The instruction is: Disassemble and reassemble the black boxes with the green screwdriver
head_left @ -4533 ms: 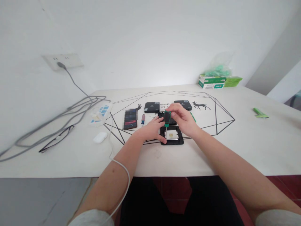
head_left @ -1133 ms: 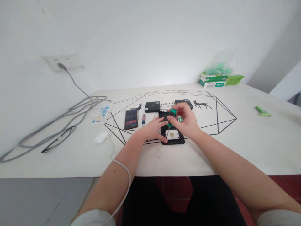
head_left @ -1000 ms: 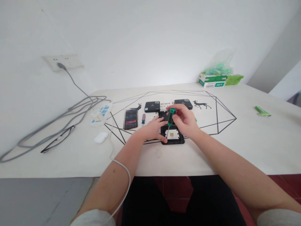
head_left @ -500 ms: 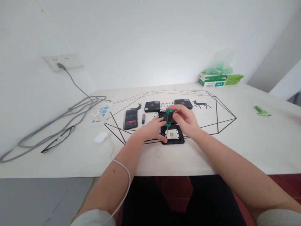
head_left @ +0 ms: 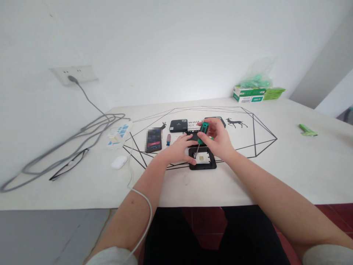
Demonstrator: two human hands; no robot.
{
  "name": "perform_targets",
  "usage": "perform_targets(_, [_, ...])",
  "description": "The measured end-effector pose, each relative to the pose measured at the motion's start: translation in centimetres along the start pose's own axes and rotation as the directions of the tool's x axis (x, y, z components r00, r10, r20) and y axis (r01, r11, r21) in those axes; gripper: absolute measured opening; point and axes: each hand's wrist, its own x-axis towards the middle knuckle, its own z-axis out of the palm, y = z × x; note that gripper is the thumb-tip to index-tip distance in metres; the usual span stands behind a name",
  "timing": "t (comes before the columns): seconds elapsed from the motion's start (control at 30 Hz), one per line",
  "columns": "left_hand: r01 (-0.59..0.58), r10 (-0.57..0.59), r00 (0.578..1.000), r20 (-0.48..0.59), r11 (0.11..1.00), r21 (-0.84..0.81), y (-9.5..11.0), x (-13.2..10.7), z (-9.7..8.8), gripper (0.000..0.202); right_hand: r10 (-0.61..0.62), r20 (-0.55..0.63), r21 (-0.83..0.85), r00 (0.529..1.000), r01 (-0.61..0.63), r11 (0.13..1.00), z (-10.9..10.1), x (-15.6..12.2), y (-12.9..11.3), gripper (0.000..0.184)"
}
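My right hand [head_left: 216, 138] grips a green-and-black screwdriver [head_left: 203, 131]. The tool leans, handle up to the right, its thin shaft running down to the left side of an opened black plastic case [head_left: 202, 166]. Inside that case lies a white circuit board [head_left: 205, 159] with a tan square chip in the middle. Spread over the case's left side, my left hand [head_left: 179, 150] holds it, thumb at the board's left edge and fingers along the upper edge. Another black case part [head_left: 193, 137] lies just behind, partly covered by my hands.
Two closed black boxes [head_left: 178, 125] sit at the back, one partly behind my right hand. Left are a small screwdriver [head_left: 168, 139], a phone [head_left: 153, 140], a white earbud case [head_left: 119, 162], a power strip [head_left: 118, 136] and glasses [head_left: 68, 165]. Green-white cartons [head_left: 249, 94] stand back right.
The screwdriver has gone from nearly upright to tilted, its handle shifting right and up with my right hand. My left hand stays on the case.
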Motion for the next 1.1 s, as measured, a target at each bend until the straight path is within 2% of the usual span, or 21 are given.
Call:
perform_targets(0.17, [-0.049, 0.049, 0.999, -0.007, 0.999, -0.018, 1.3, 0.1, -0.4, 0.025, -0.012, -0.142, -0.003, 0.99, 0.011, 1.0, -0.1, 0.3, 0.5, 0.045])
perform_targets(0.23, [-0.085, 0.084, 0.996, -0.03, 0.996, -0.006, 1.5, 0.2, -0.4, 0.011, -0.026, -0.165, -0.009, 0.986, 0.025, 1.0, 0.0, 0.3, 0.7, 0.045])
perform_targets(0.33, [-0.111, 0.115, 0.989, -0.098, 0.993, 0.046, 1.0, 0.3, -0.4, 0.009, -0.04, -0.195, -0.021, 0.98, 0.037, 0.999, -0.1, 0.4, 0.9, 0.045])
perform_targets(0.4, [-0.058, 0.078, 0.981, -0.179, 0.992, 0.111, 0.2, 0.4, -0.5, 0.008, -0.047, -0.221, -0.027, 0.974, 0.042, 0.999, -0.2, 0.5, 0.9, 0.045])
perform_targets(0.53, [0.238, -0.142, 0.918, -0.37, 0.944, 0.229, -1.6, 0.7, -0.6, 0.014, -0.024, -0.228, -0.049, 0.973, 0.013, 0.999, -0.6, 0.8, 0.9, 0.043])
perform_targets(0.63, [0.37, -0.235, 0.866, -0.441, 0.895, 0.248, -2.4, 1.0, -0.5, 0.036, 0.002, -0.206, -0.087, 0.979, -0.02, 0.996, -0.8, 0.8, 1.0, 0.043])
perform_targets(0.7, [0.388, -0.246, 0.845, -0.475, 0.893, 0.228, -2.4, 1.0, -0.4, 0.05, 0.008, -0.19, -0.124, 0.982, -0.032, 0.992, -0.8, 0.8, 1.0, 0.043])
perform_targets(0.77, [0.341, -0.211, 0.85, -0.483, 0.919, 0.198, -2.1, 1.0, -0.3, 0.05, 0.009, -0.179, -0.163, 0.984, -0.039, 0.986, -0.8, 0.8, 0.9, 0.042])
perform_targets(0.87, [0.163, -0.092, 0.921, -0.378, 0.974, 0.161, -0.8, 0.7, 0.1, 0.048, 0.014, -0.177, -0.207, 0.984, -0.051, 0.977, -0.9, 0.9, 0.7, 0.039])
perform_targets(0.93, [0.056, -0.032, 0.982, -0.188, 0.991, 0.123, 0.3, 0.3, 0.5, 0.065, 0.021, -0.177, -0.228, 0.984, -0.061, 0.972, -0.9, 0.9, 0.6, 0.036])
perform_targets(1.0, [0.021, -0.02, 1.0, -0.018, 0.996, 0.082, 1.3, 0.1, 1.0, 0.079, 0.02, -0.172, -0.241, 0.985, -0.062, 0.968, -0.9, 0.9, 0.5, 0.035])
perform_targets(1.1, [0.018, -0.024, 0.995, 0.093, 0.998, 0.058, 2.1, -0.1, 1.5, 0.087, 0.005, -0.162, -0.255, 0.987, -0.047, 0.966, -0.8, 0.9, 0.5, 0.034])
